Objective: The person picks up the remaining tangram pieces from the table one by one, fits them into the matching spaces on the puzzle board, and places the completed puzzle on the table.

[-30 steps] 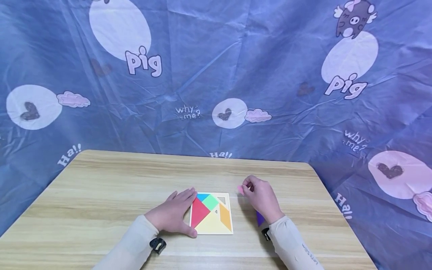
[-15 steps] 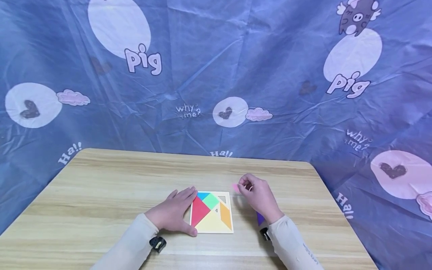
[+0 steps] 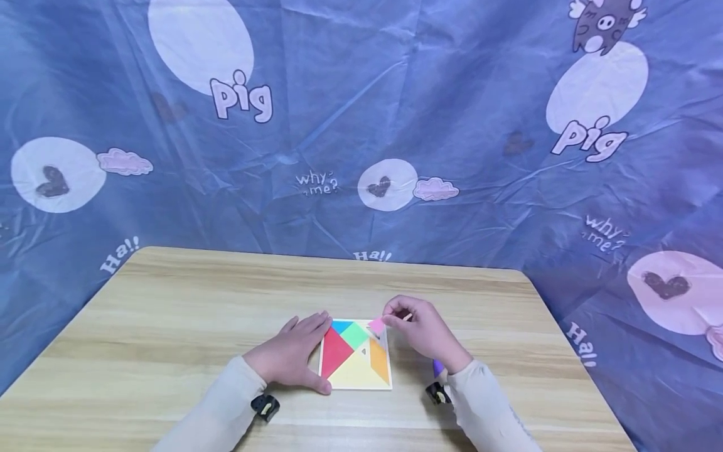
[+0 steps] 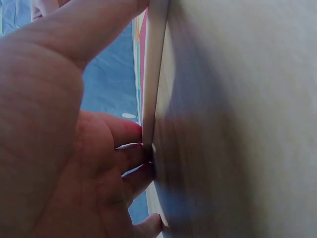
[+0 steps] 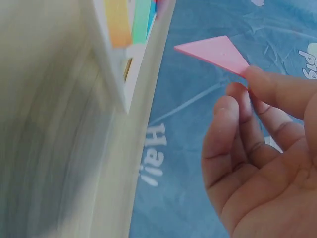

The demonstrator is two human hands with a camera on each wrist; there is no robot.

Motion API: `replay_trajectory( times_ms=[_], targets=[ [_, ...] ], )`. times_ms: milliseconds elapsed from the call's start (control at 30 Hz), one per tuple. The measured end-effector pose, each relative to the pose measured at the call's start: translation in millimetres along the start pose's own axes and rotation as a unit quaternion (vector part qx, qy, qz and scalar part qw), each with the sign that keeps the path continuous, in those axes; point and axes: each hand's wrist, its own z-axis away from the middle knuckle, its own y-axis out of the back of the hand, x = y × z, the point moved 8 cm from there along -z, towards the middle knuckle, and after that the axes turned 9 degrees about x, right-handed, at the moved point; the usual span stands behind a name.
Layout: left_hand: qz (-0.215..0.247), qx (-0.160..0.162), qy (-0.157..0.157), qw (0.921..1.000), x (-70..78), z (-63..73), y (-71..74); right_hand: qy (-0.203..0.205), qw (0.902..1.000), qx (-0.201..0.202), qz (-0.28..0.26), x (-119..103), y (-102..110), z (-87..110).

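My right hand (image 3: 426, 329) pinches a pink triangular tangram piece (image 3: 376, 325) by one corner, above the far right corner of the square tangram tray (image 3: 361, 389). In the right wrist view the pink triangle (image 5: 218, 52) shows apart from the tray, held between thumb and fingertips. My left hand (image 3: 290, 355) lies along the tray's left side, thumb at the near corner and extended fingers at the far one. Set in the tray are red (image 3: 336, 351), blue (image 3: 341, 326), green (image 3: 354, 336), orange (image 3: 379, 361) and pale yellow (image 3: 353, 373) pieces. A recess lies partly under the pink triangle.
A purple piece (image 3: 438, 368) lies on the wooden table (image 3: 226, 295) right of the tray, partly hidden by the right wrist. Each wrist carries a black camera band (image 3: 265, 408). A blue printed cloth (image 3: 316, 125) hangs behind the table.
The right hand has moved left with the pink triangle, from beside the tray to over its far right corner. The left hand has stayed at the tray's left side.
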Motion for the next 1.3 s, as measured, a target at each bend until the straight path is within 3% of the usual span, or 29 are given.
replay_trajectory(
  times_ms=[433, 700, 1300],
  targets=[
    [0.011, -0.003, -0.006, 0.9999, 2.2, -0.3, 2.3, -0.052, 0.9938, -0.092, -0.033, -1.3, -36.2, -1.7],
    [0.012, -0.001, -0.006, 0.9999, 2.8, 0.5, 3.2, -0.07, 0.9925, -0.101, 0.003, 5.9, -46.0, 2.3],
    [0.016, -0.002, -0.008, 0.9998, 1.8, -0.1, 5.2, -0.057, 0.9927, -0.1, 0.036, 13.5, -58.8, 1.2]
  ],
)
